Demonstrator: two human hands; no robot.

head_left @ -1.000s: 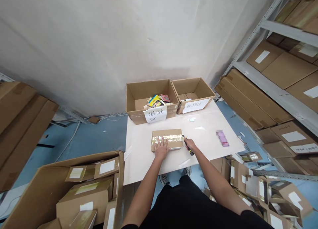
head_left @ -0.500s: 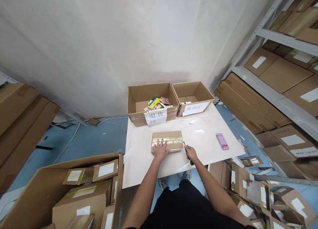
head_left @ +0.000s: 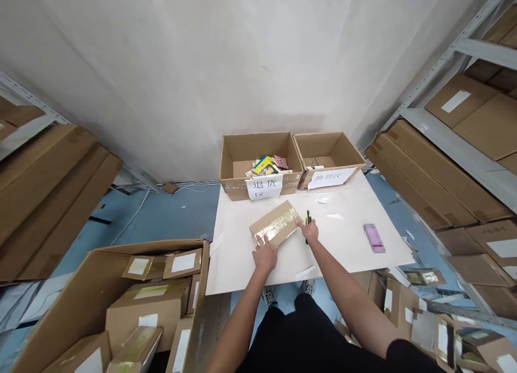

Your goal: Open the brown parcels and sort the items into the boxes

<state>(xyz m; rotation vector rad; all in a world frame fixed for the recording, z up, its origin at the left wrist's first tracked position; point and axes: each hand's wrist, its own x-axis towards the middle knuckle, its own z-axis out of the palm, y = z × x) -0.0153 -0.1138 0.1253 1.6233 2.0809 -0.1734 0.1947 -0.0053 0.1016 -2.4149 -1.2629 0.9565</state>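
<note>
A taped cardboard box [head_left: 278, 220] lies at a slant on the white table, a band of shiny tape along its upper face. My left hand [head_left: 265, 254] grips its near left end, fingers over the tape. At the box's right end is my right hand [head_left: 309, 230], closed around a black and yellow utility knife [head_left: 308, 218] that points away from me. The thumb side of that hand touches the box's corner.
Two open cartons with handwritten signs, a left one [head_left: 231, 190] holding booklets and a right one [head_left: 359, 160], stand at the table's back. A pink pixelated item [head_left: 374, 238] lies right. A large carton [head_left: 205, 270] of parcels stands left; shelves [head_left: 464, 138] flank the right.
The box has turned counterclockwise, its right end swinging away from me. My right hand has come up against that end with the knife now pointing forward. The view has shifted left.
</note>
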